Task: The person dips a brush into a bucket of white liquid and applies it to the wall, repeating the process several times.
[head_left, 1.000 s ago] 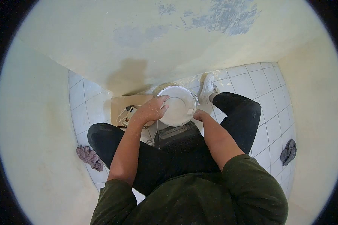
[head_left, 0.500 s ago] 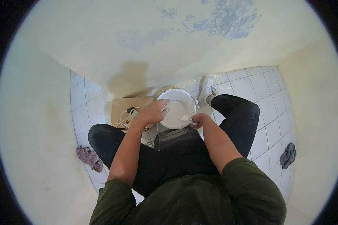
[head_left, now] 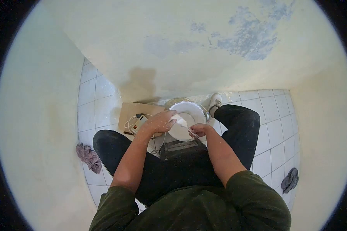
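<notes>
1. No brand, label or lettering is legible to me anywhere; the round white bucket (head_left: 189,120) of pale paste is smeared over and shows no print.
2. That bucket stands on the white tiled floor (head_left: 272,127) close to the cream wall (head_left: 173,50), between my knees and just beyond a dark grey box (head_left: 180,146) by my lap.
3. My left hand (head_left: 160,121) lies over the bucket's near-left rim, fingers curled down onto the edge, gripping it.
4. My right hand (head_left: 198,130) is clenched around the handle of a small paste-covered scraper (head_left: 185,125), whose blade points in over the paste toward the left hand.
5. Against half a second ago, the right hand has drawn the scraper further left across the bucket, so the two hands now sit nearly touching; a second ago that hand was at the bucket's right rim, with no tool that I could make out.
6. The view has also tipped: more wall with its grey-blue bare patch (head_left: 254,40) fills the top, and the bucket looks smaller and lower in frame.
7. Left of the bucket lies a flat brown cardboard sheet (head_left: 129,111) bearing a white plug adapter with coiled cord (head_left: 137,122).
8. A mauve crumpled rag (head_left: 88,156) lies on the tiles at left, a grey-blue rag (head_left: 290,180) at right, and my white shoe (head_left: 215,101) rests just beside the bucket.
</notes>
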